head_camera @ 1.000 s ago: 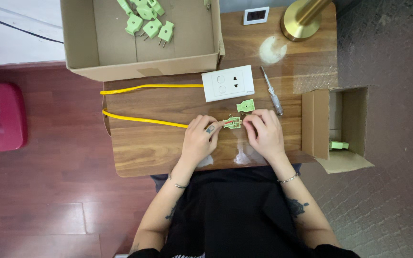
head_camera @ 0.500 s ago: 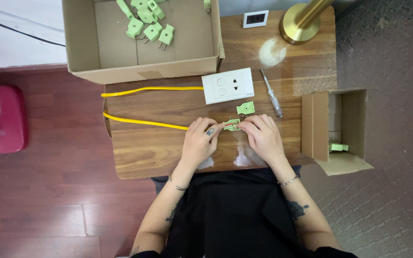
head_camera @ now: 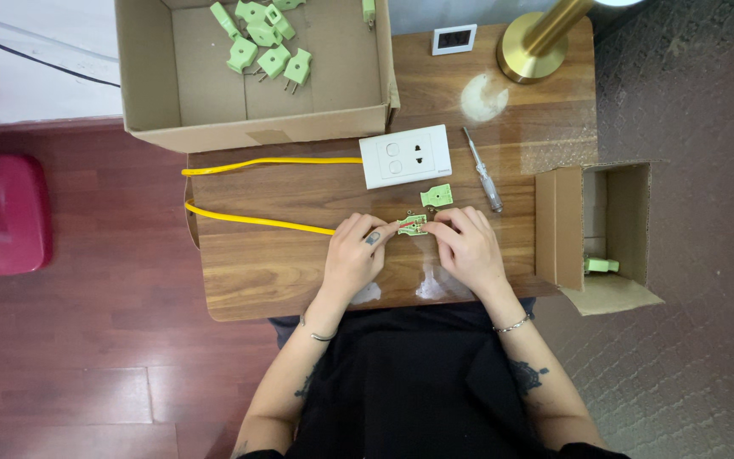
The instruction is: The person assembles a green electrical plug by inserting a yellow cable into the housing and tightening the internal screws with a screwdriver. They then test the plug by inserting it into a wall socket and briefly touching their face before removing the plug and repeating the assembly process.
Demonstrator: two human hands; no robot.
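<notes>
Two hands, left and right, are closed on a green plug joined to a yellow cable over the table.

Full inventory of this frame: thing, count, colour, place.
open plug body: 1, light green, between both hands' fingertips
plug cover: 1, green, just above the hands
yellow cable: 1, loops off the table's left edge to the plug
wall socket: 1, white, table centre
screwdriver: 1, clear handle, right of socket
large box: 1, cardboard, top, holding several green plugs
small box: 1, cardboard, right edge
lamp base: 1, brass, top right
table: 1, wood
left hand: 1
right hand: 1
</notes>
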